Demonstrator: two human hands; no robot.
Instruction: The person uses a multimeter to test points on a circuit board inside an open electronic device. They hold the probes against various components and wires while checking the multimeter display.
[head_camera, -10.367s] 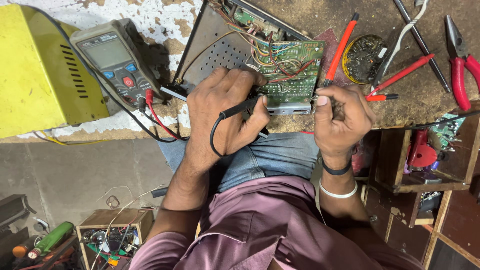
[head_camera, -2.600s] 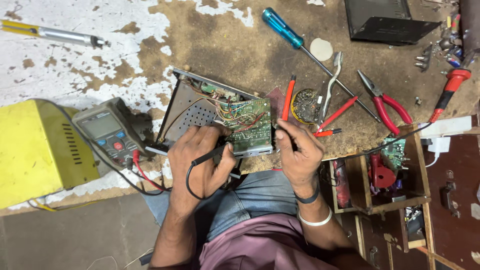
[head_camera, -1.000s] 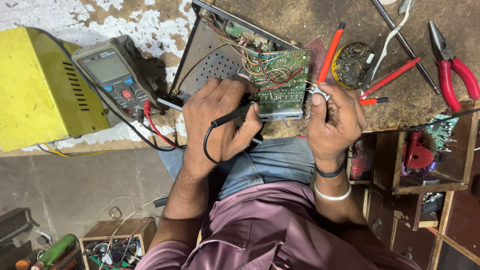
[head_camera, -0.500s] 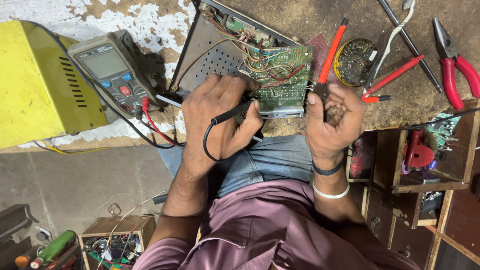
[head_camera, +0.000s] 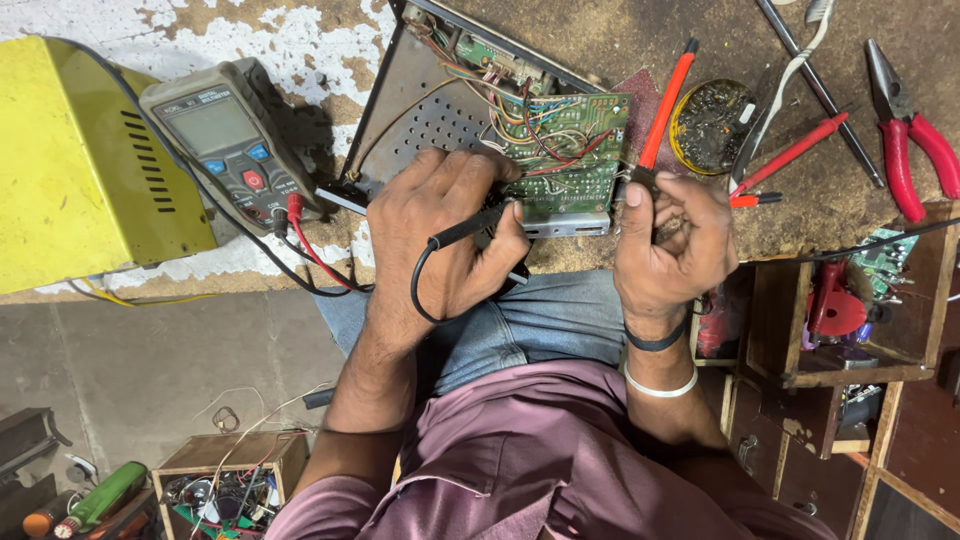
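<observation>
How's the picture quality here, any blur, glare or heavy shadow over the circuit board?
Head view: sharp, evenly lit, no blur on the circuit board; soft shadow beside the multimeter; faint sheen on its screen; the drawers at lower right sit dimmer.

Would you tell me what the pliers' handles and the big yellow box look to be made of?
The pliers: dull grey metal jaws with glossy red grips, probably plastic or rubber sleeves. The yellow box: likely painted sheet metal, judging by its punched vent slots and flat folded faces, though plastic cannot be ruled out.
</observation>
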